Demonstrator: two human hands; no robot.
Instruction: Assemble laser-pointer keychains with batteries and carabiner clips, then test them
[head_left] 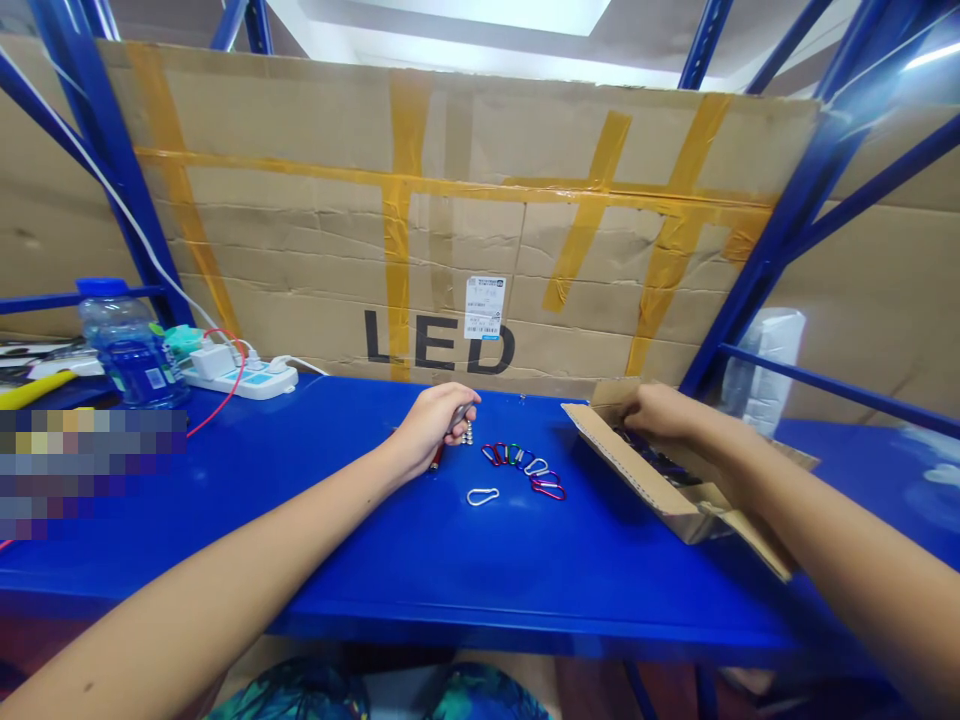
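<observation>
My left hand (pixel 435 420) rests on the blue table (pixel 375 560), its fingers closed round a small red and silver pen-like object (pixel 437 458), next to a short stack of little silver button cells (pixel 469 433). My right hand (pixel 658 410) reaches into an open cardboard box (pixel 660 490) at the right; its fingers are hidden inside. Between the hands lie several coloured carabiner clips (pixel 525 462) in a row, and one white clip (pixel 483 496) sits apart, nearer to me.
A large taped cardboard sheet marked LED (pixel 450 250) stands behind the table. At the left are a water bottle (pixel 131 345), a white power strip (pixel 240 377) with a red cable, and a yellow tool. Blue rack struts (pixel 757 260) frame both sides.
</observation>
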